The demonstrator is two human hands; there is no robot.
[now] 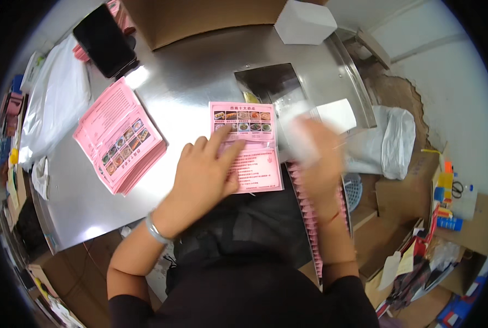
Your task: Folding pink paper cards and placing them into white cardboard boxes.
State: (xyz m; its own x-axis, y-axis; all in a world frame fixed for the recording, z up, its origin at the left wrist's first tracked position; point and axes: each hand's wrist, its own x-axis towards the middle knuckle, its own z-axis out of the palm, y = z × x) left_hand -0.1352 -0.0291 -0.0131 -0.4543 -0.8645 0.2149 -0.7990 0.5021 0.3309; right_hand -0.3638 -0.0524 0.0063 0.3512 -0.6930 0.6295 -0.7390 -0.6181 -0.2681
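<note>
My left hand lies on a pink printed packet with small food pictures, its fingers spread over the middle. The packet is flat at the near edge of the metal table. My right hand is just right of the packet, smeared by motion. Its fingers look closed around a blurred white thing whose kind I cannot make out. Behind that hand a white sheet or roll shows in part. To the left lies a thick stack of similar pink packets.
A black phone stands at the back left. A cardboard box and a white block are at the back. Near them lies a dark flat sheet. Under my right arm, a row of pink pieces stands packed together.
</note>
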